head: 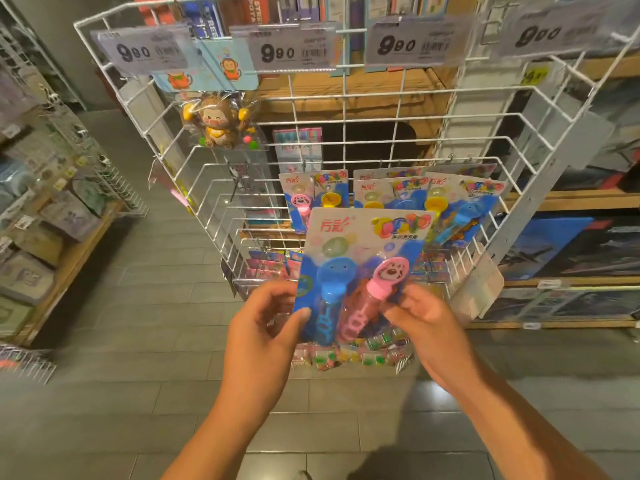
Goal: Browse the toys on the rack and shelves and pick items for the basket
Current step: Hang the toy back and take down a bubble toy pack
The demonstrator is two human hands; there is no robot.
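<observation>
I hold a bubble-wand toy card [363,251] in front of the white wire rack [346,140]; a blue wand and a pink wand sit in its blister. My left hand [266,320] grips the card's lower left edge, thumb on the front. My right hand [426,323] pinches its lower right side by the pink wand. More of the same cards [460,199] hang on the rack behind. A bagged monkey toy [218,123] hangs at the upper left. No basket is in view.
Price tags reading 9.90 [287,50] line the rack's top. Small packets [349,355] hang on the rack's lowest row. Wooden shelves with boxed toys stand at the left [52,237] and right [571,251]. Grey tiled floor [138,393] lies below.
</observation>
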